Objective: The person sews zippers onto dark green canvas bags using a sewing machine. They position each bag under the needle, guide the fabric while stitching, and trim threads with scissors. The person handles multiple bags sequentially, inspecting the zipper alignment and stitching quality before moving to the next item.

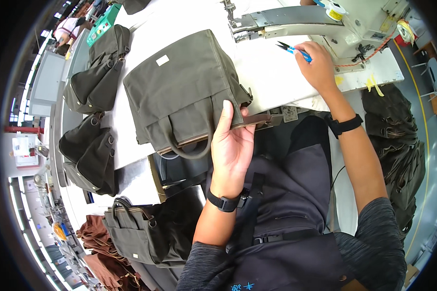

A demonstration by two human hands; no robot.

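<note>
A dark olive fabric bag (179, 82) with a small pale label lies on the white table in front of me, its two loop handles and open brass zip toward my body. My left hand (234, 140) grips its near right corner beside the zip, thumb on top and fingers underneath. A brown strip (257, 120) sticks out to the right of that corner. Farther right, my right hand (317, 65) is closed around blue-handled thread snips (296, 52), the dark blades pointing left over the white tabletop. The snips are apart from the bag.
A sewing machine (296, 20) stands at the back right. More olive bags (99, 72) line the table's left side, another bag (141, 233) sits lower left near brown ones (107, 252), and a stack of bags (391, 145) hangs at right. Another person (70, 31) is far left.
</note>
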